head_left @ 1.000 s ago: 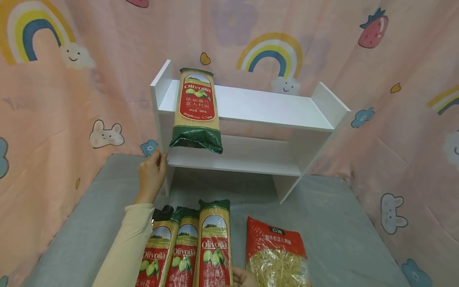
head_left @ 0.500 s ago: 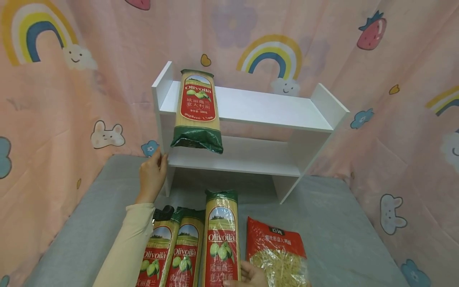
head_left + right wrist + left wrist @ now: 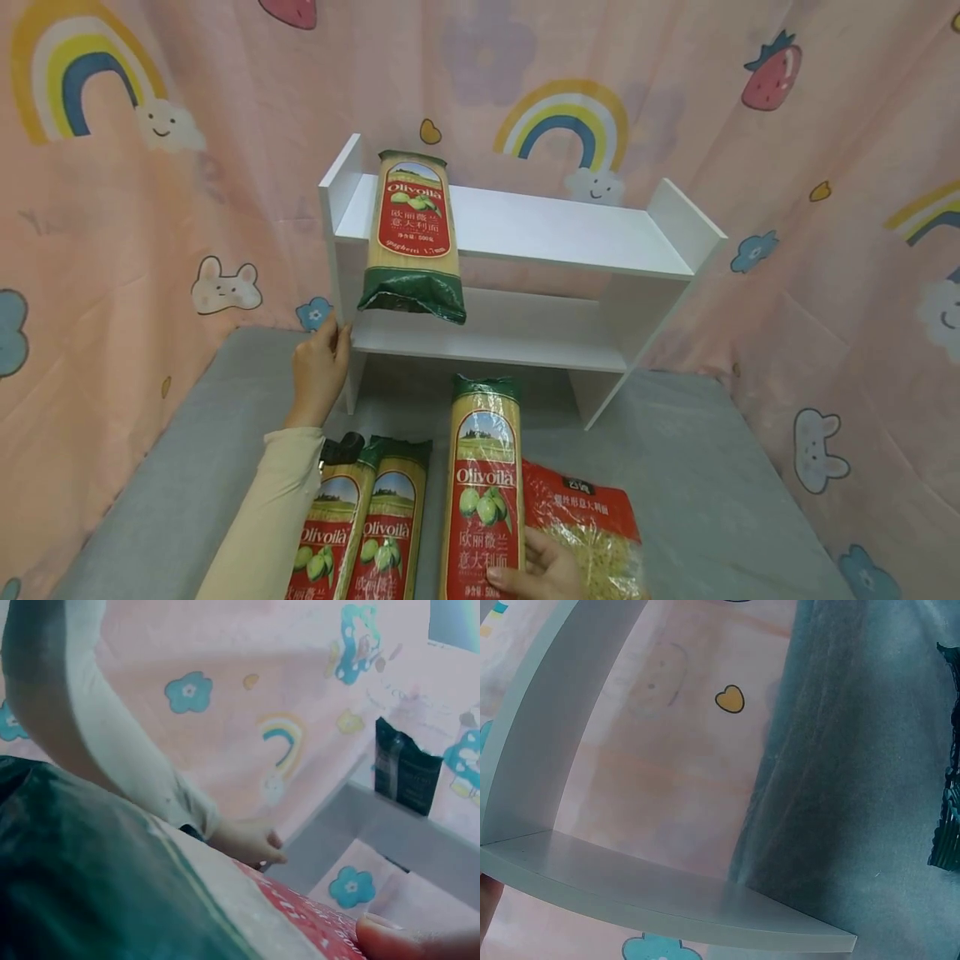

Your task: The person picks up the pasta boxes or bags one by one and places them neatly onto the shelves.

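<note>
My left hand (image 3: 318,371) grips the left side panel of a white two-tier shelf (image 3: 555,233). In the left wrist view, a sliver of a finger (image 3: 487,900) shows at the shelf's edge. With thumb in front and fingers along its right side, my right hand (image 3: 551,567) holds a pack of spaghetti (image 3: 483,467) upright before the shelf. Its green end (image 3: 97,862) fills the lower left of the right wrist view, with my thumb (image 3: 390,937) on the red label. Another spaghetti pack (image 3: 412,225) lies on the top tier at the left, its green end jutting over the front edge.
Two more spaghetti packs (image 3: 386,508) lie side by side on the grey cloth (image 3: 697,483), partly behind my left forearm. A red-topped bag of spiral pasta (image 3: 592,525) lies to the right, overlapped by my right hand. A pink patterned curtain (image 3: 262,167) hangs behind the shelf.
My right hand has brought the spaghetti pack up and rightward, away from the two beside it and partly over the pasta bag. My left hand stays on the shelf panel.
</note>
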